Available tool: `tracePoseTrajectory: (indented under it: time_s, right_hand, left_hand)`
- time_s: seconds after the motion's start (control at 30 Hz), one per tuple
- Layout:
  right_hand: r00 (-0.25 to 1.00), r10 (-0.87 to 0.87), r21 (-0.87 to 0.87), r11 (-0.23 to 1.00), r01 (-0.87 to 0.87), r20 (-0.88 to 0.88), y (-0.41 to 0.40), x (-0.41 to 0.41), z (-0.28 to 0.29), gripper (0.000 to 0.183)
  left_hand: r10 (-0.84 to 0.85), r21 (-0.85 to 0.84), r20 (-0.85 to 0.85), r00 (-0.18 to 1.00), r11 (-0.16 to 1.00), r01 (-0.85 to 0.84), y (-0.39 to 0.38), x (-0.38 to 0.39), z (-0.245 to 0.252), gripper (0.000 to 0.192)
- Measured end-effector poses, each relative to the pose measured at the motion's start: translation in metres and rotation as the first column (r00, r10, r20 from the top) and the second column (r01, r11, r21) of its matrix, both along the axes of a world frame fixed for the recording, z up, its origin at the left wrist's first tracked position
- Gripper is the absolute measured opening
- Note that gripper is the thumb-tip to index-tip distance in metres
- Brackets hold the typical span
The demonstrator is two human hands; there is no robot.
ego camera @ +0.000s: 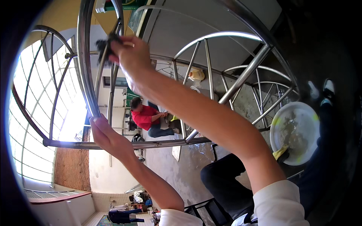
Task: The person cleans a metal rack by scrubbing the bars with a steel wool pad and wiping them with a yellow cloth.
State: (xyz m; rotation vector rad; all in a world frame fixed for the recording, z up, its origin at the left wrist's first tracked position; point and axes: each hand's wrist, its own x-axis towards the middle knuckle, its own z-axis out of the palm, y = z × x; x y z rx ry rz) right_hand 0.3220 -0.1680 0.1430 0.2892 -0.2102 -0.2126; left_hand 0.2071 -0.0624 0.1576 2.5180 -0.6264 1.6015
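Observation:
A frame of bright metal tubes (84, 56) with curved hoops and thin spokes fills the space before me. My left hand (111, 137) is closed around a thick tube near where it meets a long rail (158, 144). Farther along, my right hand (133, 55) pinches a black scrubbing pad (105, 50), blurred, against a thin spoke of the frame. The fingertips behind the pad are partly hidden. My right forearm crosses in front of several spokes.
A white basin (295, 132) of murky water stands by my leg, a yellow-and-dark cloth or glove (280, 153) on its rim. Beyond the frame, a person in a red shirt (143, 117) sits working. A yellow-and-white jug (196, 75) stands on the wet concrete floor (183, 169).

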Motion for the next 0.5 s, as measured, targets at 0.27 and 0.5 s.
tracePoseTrajectory:
  time_s: [0.27, 0.5]
  right_hand:
    - [0.987, -0.099, 0.032, 0.994, 0.104, -0.128, -0.034, 0.043, 0.015, 0.015]
    - [0.999, -0.031, 0.063, 0.998, 0.032, -0.016, -0.01, 0.027, 0.01, 0.013]
  left_hand:
    - [0.03, -0.016, -0.068, 0.997, 0.999, -0.031, 0.001, 0.001, 0.003, 0.038]
    - [0.01, -0.035, -0.085, 0.996, 0.999, -0.013, 0.008, -0.002, 0.005, 0.042]
